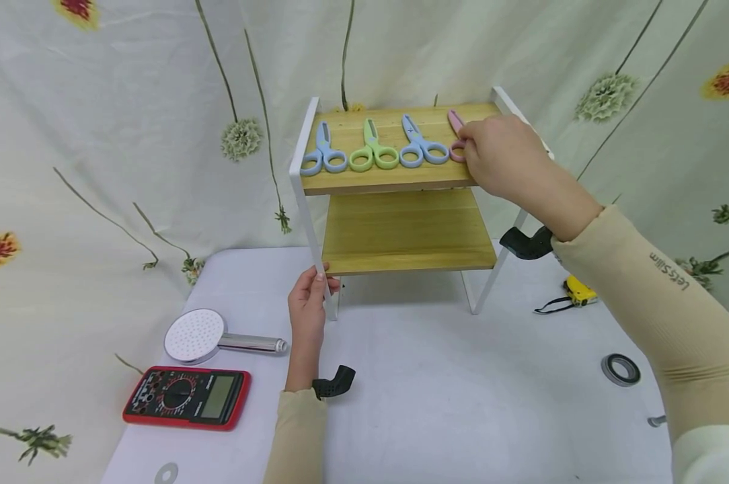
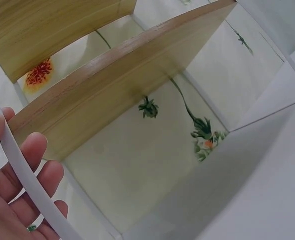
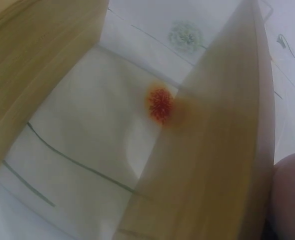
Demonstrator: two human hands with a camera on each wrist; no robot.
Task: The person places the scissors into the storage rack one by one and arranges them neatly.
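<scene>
A two-tier shelf rack with wooden boards (image 1: 409, 232) and a white frame (image 1: 307, 222) stands on the table. My left hand (image 1: 309, 299) holds its left front leg near the lower board; in the left wrist view the fingers (image 2: 35, 150) curl around the white bar. On the top board lie blue scissors (image 1: 323, 151), green scissors (image 1: 372, 149) and a second blue pair (image 1: 421, 144), in a row with blades pointing back. At the right end, my right hand (image 1: 504, 154) pinches pink scissors (image 1: 455, 121), partly hidden behind the fingers.
Left of the rack lie a shower head (image 1: 195, 336) and a red multimeter (image 1: 187, 398), with a grey ring (image 1: 167, 473) nearer me. To the right are a yellow tape measure (image 1: 580, 290), a roll of black tape (image 1: 621, 370) and a small metal piece (image 1: 657, 421). Flowered cloth (image 1: 128, 121) hangs behind.
</scene>
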